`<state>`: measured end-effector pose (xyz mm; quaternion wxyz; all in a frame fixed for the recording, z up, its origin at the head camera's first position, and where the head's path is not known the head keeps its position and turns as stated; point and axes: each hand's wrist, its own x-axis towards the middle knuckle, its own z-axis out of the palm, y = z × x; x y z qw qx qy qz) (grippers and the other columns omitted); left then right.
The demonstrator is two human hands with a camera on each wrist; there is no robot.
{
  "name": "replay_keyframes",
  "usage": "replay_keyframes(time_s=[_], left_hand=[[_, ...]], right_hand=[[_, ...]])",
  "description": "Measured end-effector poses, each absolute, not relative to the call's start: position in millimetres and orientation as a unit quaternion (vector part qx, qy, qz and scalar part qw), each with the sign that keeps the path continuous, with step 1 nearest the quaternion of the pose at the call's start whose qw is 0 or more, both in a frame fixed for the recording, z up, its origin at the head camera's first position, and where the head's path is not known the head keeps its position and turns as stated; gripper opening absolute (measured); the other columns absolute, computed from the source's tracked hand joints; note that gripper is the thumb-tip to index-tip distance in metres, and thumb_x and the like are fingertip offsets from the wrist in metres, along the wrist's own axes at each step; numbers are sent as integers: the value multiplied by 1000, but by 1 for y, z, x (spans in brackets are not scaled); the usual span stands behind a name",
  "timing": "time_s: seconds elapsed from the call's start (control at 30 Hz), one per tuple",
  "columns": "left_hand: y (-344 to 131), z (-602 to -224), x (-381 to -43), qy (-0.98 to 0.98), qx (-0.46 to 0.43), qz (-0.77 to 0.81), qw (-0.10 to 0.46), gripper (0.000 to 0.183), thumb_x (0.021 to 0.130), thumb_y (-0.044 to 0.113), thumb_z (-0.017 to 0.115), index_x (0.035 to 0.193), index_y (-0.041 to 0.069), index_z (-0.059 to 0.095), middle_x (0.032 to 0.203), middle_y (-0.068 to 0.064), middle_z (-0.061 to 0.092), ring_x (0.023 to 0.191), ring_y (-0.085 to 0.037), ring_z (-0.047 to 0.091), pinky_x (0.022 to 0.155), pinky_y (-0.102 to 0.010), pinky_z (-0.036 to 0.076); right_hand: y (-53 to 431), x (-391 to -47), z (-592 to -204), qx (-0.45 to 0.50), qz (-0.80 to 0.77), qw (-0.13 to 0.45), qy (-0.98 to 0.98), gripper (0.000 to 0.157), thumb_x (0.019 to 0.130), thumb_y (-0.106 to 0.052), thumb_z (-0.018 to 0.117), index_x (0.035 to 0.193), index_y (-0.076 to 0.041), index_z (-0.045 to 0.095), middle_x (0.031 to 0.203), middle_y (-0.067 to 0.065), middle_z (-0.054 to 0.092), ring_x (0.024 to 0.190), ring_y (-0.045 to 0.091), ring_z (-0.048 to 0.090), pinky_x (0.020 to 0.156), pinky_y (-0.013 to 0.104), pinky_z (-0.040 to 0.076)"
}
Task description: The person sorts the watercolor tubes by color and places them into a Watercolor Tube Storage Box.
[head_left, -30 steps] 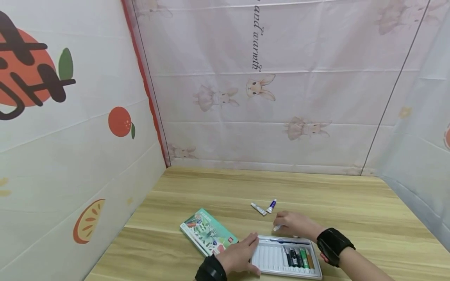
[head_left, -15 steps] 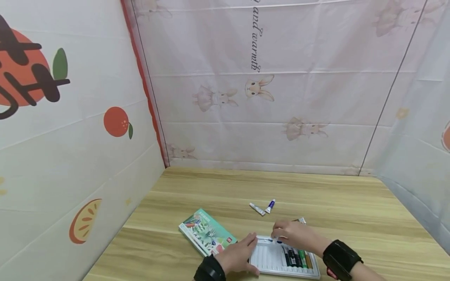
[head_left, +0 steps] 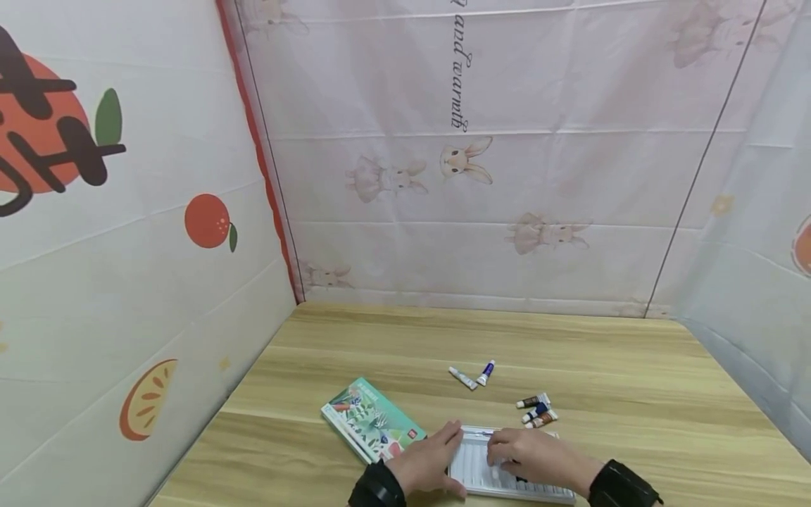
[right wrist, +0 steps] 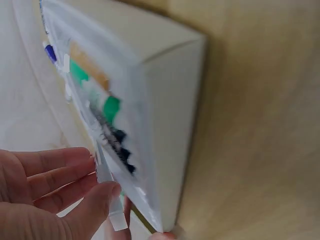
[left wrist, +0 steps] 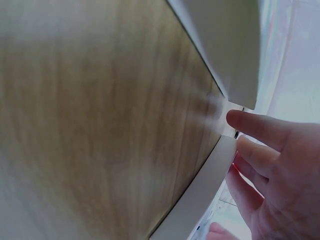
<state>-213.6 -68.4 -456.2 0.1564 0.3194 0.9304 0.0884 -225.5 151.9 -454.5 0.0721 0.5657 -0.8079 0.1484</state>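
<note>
Pinching a white tube [right wrist: 116, 210] in the right hand [head_left: 532, 454] over the tray [head_left: 470, 461]; resting the left hand [head_left: 427, 461], straight-fingered, at its nine o'clock edge. Probably being partway through filling: having coloured tubes [right wrist: 112, 106] inside already, leaving three loose tubes [head_left: 536, 412] toward one o'clock and two farther tubes [head_left: 462, 378] toward twelve on the table [head_left: 380, 338].
</note>
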Motion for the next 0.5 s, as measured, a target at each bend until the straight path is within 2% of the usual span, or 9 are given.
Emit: replay_keyframes(time_s=[0.23,0.5], left_hand=[[-69,-457,-214,931,319,86,153,87,61,61,46,129,11,26,134,-1,15,119,-11,15,88,-26,30],[-68,-458,-214,931,327,77,141,88,61,62,45,129,10,27,134,-2,16,119,-12,15,88,-26,30]], right_hand=[[155,-223,-466,558,137,76,-815,19,72,-12,62,88,-23,58,94,-10,52,85,-1,47,66,13,41],[163,-223,-466,579,156,98,-794,20,71,-5,61,87,-15,63,95,-4,54,88,6,50,71,14,40]])
